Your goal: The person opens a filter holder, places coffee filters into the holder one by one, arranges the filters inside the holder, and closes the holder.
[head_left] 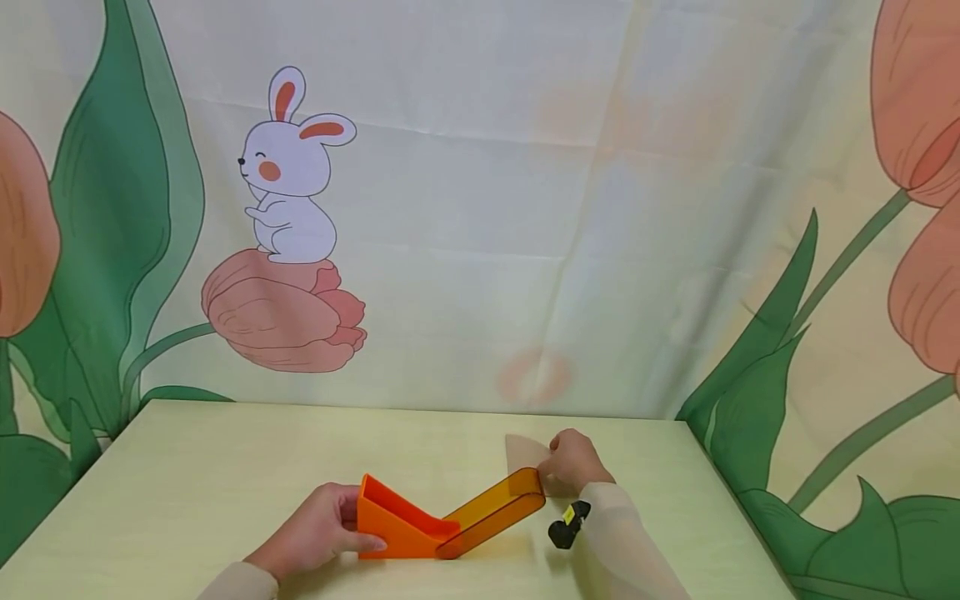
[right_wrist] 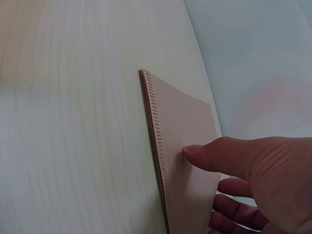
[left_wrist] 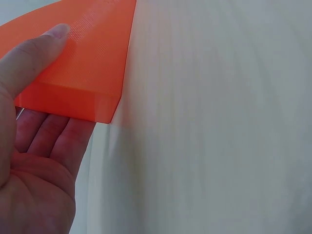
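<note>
Nearest, the left hand [head_left: 322, 525] has its fingers clamped on an orange, wedge-shaped plastic case [head_left: 405, 537]; its translucent amber lid [head_left: 493, 512] already stands open. The right hand's [head_left: 577, 465] fingers pinch a flat beige pouch [right_wrist: 180, 117] outside the case.

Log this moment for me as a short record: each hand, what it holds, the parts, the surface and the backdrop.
Left hand: grips orange plastic holder at its tall end
Right hand: pinches pinkish-tan pad with a notched edge
Amber cover: translucent, slanting up from the holder's low end
Surface: pale wood-grain table
Backdrop: printed cloth, white rabbit on pink tulip
Unclear: whether pad and cover touch
</note>
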`<action>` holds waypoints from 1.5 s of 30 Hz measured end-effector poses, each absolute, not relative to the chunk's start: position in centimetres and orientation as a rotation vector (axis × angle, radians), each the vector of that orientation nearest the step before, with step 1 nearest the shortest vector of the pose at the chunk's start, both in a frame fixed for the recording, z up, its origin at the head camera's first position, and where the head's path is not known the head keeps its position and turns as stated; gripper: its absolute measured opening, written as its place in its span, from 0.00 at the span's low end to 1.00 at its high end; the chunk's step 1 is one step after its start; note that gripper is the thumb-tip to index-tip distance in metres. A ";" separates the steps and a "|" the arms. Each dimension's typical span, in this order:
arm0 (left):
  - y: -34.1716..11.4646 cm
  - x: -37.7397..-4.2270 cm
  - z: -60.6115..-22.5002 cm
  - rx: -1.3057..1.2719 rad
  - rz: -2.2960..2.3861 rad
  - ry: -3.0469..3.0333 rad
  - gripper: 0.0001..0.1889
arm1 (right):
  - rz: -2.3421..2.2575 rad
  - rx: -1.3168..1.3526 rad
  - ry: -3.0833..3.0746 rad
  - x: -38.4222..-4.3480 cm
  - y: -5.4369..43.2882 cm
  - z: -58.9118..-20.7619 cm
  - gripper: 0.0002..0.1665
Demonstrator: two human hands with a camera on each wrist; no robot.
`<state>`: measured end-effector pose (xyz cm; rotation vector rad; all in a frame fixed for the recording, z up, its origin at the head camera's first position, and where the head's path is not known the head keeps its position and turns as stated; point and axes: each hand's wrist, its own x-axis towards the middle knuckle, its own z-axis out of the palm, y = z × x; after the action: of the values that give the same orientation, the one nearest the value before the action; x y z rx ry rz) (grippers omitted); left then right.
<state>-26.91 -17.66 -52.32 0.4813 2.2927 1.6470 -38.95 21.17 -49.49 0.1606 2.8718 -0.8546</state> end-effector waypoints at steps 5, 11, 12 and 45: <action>-17.7 -26.9 -52.4 0.498 1.661 2.276 0.27 | -0.859 0.147 2.875 -38.9 21.2 -49.4 0.24; -17.7 -27.1 -52.5 0.493 1.658 2.281 0.27 | -0.845 0.124 2.912 -38.6 20.9 -48.9 0.24; -17.7 -27.1 -52.5 0.490 1.657 2.280 0.27 | -0.842 0.123 2.917 -38.6 20.9 -48.9 0.24; -17.5 -26.9 -52.4 0.467 1.659 2.291 0.28 | -0.801 0.022 3.045 -38.7 21.0 -49.9 0.23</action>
<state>-26.91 -17.52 -52.41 0.4673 2.2914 1.6594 -38.65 21.02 -49.92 0.0216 3.0446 -0.8007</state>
